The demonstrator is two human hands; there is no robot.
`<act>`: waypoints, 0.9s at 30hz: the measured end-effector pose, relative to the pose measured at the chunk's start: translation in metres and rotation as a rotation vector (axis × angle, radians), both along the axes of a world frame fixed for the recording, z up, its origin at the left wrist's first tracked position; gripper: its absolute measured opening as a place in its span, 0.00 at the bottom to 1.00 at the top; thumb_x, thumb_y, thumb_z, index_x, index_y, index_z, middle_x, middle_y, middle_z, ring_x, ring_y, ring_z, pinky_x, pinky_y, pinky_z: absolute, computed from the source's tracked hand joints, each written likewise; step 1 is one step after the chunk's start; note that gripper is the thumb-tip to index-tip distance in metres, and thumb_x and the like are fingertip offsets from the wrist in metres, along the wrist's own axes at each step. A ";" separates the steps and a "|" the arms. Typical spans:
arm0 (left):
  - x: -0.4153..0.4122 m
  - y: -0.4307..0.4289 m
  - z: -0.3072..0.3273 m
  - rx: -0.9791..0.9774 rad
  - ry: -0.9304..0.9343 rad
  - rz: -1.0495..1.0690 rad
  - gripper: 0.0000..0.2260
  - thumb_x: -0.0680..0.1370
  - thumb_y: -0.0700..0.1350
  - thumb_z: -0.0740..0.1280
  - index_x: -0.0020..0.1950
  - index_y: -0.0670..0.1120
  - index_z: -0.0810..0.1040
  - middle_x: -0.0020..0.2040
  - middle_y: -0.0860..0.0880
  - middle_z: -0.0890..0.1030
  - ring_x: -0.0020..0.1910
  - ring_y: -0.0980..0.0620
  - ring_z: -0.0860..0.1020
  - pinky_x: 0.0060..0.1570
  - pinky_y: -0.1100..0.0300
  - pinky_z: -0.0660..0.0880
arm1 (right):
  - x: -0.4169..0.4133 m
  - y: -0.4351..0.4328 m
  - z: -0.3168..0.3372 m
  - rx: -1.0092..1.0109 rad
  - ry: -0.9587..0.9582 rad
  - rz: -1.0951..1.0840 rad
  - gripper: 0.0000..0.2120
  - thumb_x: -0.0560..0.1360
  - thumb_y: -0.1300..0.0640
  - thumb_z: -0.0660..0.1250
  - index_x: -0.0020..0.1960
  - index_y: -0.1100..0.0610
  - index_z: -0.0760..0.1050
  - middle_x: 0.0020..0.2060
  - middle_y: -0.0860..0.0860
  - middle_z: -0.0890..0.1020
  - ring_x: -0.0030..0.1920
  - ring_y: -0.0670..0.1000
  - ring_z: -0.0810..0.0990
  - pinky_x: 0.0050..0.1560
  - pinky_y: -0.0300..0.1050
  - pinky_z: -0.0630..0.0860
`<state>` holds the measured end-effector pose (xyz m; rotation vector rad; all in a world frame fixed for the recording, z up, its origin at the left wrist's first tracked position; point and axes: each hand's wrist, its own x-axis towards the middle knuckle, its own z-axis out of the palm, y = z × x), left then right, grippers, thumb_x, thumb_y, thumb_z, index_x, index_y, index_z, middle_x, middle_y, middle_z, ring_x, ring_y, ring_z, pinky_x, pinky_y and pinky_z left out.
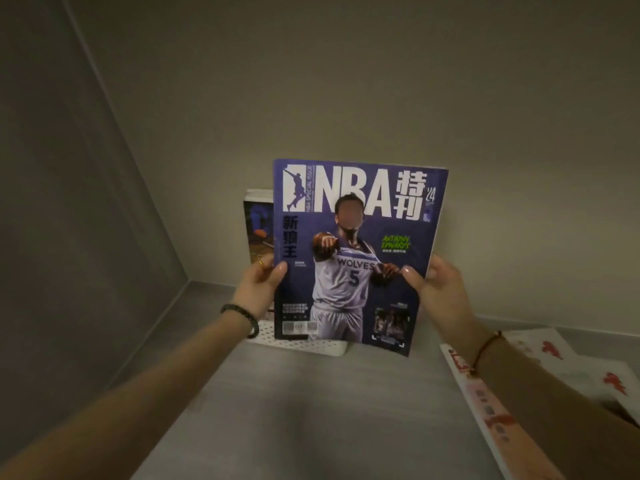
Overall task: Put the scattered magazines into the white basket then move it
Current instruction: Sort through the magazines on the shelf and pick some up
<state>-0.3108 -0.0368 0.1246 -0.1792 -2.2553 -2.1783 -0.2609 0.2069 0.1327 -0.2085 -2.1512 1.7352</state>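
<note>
A purple basketball magazine (356, 237) stands upright in front of me, held at both side edges. My left hand (258, 287) grips its left edge with the thumb on the cover. My right hand (438, 291) grips its right edge the same way. Its lower edge hangs just above the white perforated basket (304, 346), most of which it hides. Another magazine (258, 233) stands upright behind it, in or behind the basket; I cannot tell which. A white and red magazine (485, 407) lies flat on the grey surface under my right forearm.
The grey surface (294, 410) meets a beige back wall (346, 98) and a grey side wall (69, 202) on the left. White paper with red figures (571, 358) lies at the right edge, beyond the flat magazine.
</note>
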 end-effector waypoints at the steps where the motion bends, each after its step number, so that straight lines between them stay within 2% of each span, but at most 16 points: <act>1: -0.015 -0.013 0.006 -0.023 0.013 0.039 0.08 0.77 0.37 0.59 0.52 0.45 0.75 0.55 0.45 0.77 0.46 0.52 0.76 0.56 0.51 0.73 | -0.014 -0.014 0.003 -0.028 0.020 0.005 0.11 0.72 0.69 0.64 0.55 0.65 0.73 0.49 0.55 0.80 0.35 0.37 0.81 0.41 0.34 0.80; 2: -0.029 -0.025 0.012 -0.046 0.027 0.082 0.08 0.77 0.37 0.60 0.54 0.42 0.75 0.55 0.44 0.77 0.44 0.52 0.77 0.53 0.53 0.75 | -0.027 -0.026 0.005 -0.041 0.027 0.002 0.09 0.73 0.69 0.63 0.53 0.65 0.74 0.49 0.56 0.80 0.34 0.38 0.81 0.39 0.34 0.79; 3: -0.043 -0.036 0.016 -0.069 0.036 0.125 0.09 0.76 0.37 0.60 0.55 0.40 0.75 0.54 0.43 0.77 0.43 0.52 0.77 0.52 0.53 0.77 | -0.038 -0.037 0.007 -0.035 0.025 0.002 0.07 0.73 0.68 0.63 0.51 0.65 0.74 0.50 0.59 0.80 0.36 0.43 0.82 0.42 0.40 0.81; 5: -0.068 -0.051 0.018 -0.113 0.024 0.195 0.11 0.76 0.37 0.62 0.56 0.37 0.74 0.55 0.39 0.78 0.45 0.48 0.76 0.56 0.48 0.74 | -0.059 -0.053 0.009 0.005 -0.006 0.023 0.07 0.74 0.67 0.62 0.51 0.67 0.75 0.49 0.67 0.81 0.46 0.62 0.81 0.52 0.59 0.78; 6: -0.078 -0.057 0.017 -0.123 0.007 0.222 0.11 0.76 0.37 0.62 0.57 0.37 0.74 0.56 0.37 0.78 0.49 0.46 0.76 0.58 0.45 0.73 | -0.068 -0.059 0.008 0.016 -0.032 0.030 0.08 0.75 0.67 0.61 0.51 0.68 0.74 0.49 0.68 0.80 0.49 0.67 0.79 0.53 0.64 0.76; 7: -0.086 -0.060 0.013 -0.122 -0.010 0.241 0.11 0.75 0.37 0.63 0.57 0.36 0.74 0.57 0.36 0.77 0.51 0.44 0.75 0.59 0.43 0.72 | -0.077 -0.063 0.005 0.024 -0.056 0.032 0.08 0.75 0.67 0.61 0.52 0.68 0.74 0.50 0.68 0.80 0.49 0.67 0.79 0.53 0.63 0.76; 9: -0.098 -0.064 0.000 -0.127 -0.047 0.256 0.11 0.75 0.37 0.63 0.56 0.36 0.74 0.54 0.37 0.79 0.49 0.44 0.76 0.59 0.43 0.72 | -0.089 -0.069 -0.005 0.052 -0.075 0.007 0.09 0.75 0.68 0.60 0.52 0.66 0.75 0.50 0.65 0.81 0.45 0.59 0.80 0.50 0.51 0.78; 11: -0.106 -0.062 -0.019 -0.101 -0.083 0.255 0.10 0.75 0.35 0.63 0.55 0.34 0.74 0.43 0.45 0.80 0.41 0.48 0.76 0.56 0.46 0.73 | -0.097 -0.069 -0.019 0.105 -0.099 -0.050 0.08 0.74 0.67 0.61 0.50 0.65 0.77 0.47 0.63 0.83 0.40 0.53 0.78 0.40 0.36 0.76; 13: -0.113 -0.057 -0.041 -0.047 -0.132 0.266 0.10 0.74 0.34 0.63 0.55 0.33 0.75 0.38 0.50 0.77 0.38 0.51 0.75 0.52 0.49 0.73 | -0.102 -0.067 -0.034 0.169 -0.142 -0.109 0.06 0.73 0.65 0.63 0.46 0.64 0.79 0.43 0.62 0.84 0.37 0.54 0.79 0.35 0.31 0.74; 15: -0.118 -0.054 -0.060 -0.001 -0.180 0.289 0.09 0.73 0.33 0.65 0.53 0.35 0.76 0.40 0.47 0.78 0.42 0.46 0.76 0.52 0.49 0.73 | -0.106 -0.062 -0.048 0.203 -0.181 -0.143 0.06 0.72 0.64 0.65 0.44 0.64 0.80 0.41 0.61 0.84 0.39 0.57 0.81 0.41 0.37 0.78; 18: -0.124 -0.056 -0.080 0.017 -0.209 0.339 0.06 0.71 0.33 0.67 0.46 0.39 0.77 0.45 0.44 0.77 0.46 0.44 0.74 0.52 0.47 0.74 | -0.112 -0.060 -0.064 0.180 -0.223 -0.181 0.06 0.70 0.63 0.69 0.39 0.66 0.80 0.38 0.63 0.84 0.40 0.63 0.81 0.44 0.57 0.80; 20: -0.125 -0.060 -0.090 -0.008 -0.216 0.378 0.08 0.69 0.32 0.69 0.38 0.44 0.74 0.41 0.43 0.77 0.44 0.44 0.75 0.49 0.47 0.75 | -0.115 -0.062 -0.073 0.146 -0.236 -0.218 0.05 0.67 0.63 0.71 0.34 0.62 0.80 0.37 0.64 0.84 0.36 0.60 0.81 0.42 0.51 0.80; 22: -0.125 -0.063 -0.094 -0.026 -0.217 0.405 0.13 0.67 0.32 0.71 0.35 0.49 0.72 0.34 0.45 0.77 0.41 0.44 0.75 0.46 0.48 0.75 | -0.116 -0.065 -0.078 0.103 -0.234 -0.292 0.12 0.65 0.62 0.74 0.25 0.53 0.77 0.36 0.62 0.84 0.30 0.54 0.79 0.35 0.40 0.78; 24: -0.125 -0.063 -0.094 -0.076 -0.214 0.435 0.14 0.66 0.34 0.72 0.33 0.50 0.71 0.33 0.46 0.77 0.39 0.45 0.75 0.48 0.47 0.75 | -0.118 -0.066 -0.079 0.072 -0.243 -0.313 0.18 0.65 0.60 0.74 0.21 0.49 0.72 0.35 0.62 0.84 0.33 0.59 0.81 0.41 0.47 0.80; 25: -0.125 -0.062 -0.093 -0.106 -0.218 0.451 0.14 0.65 0.35 0.73 0.33 0.50 0.71 0.35 0.45 0.77 0.39 0.45 0.75 0.49 0.46 0.75 | -0.118 -0.065 -0.077 0.060 -0.268 -0.302 0.19 0.65 0.60 0.74 0.20 0.49 0.72 0.34 0.61 0.84 0.37 0.61 0.82 0.45 0.55 0.80; 27: -0.121 -0.057 -0.088 -0.134 -0.246 0.498 0.12 0.65 0.38 0.74 0.36 0.48 0.71 0.43 0.46 0.77 0.42 0.45 0.76 0.50 0.45 0.77 | -0.116 -0.062 -0.073 0.019 -0.302 -0.266 0.16 0.66 0.61 0.74 0.23 0.49 0.73 0.33 0.57 0.83 0.39 0.60 0.82 0.48 0.59 0.79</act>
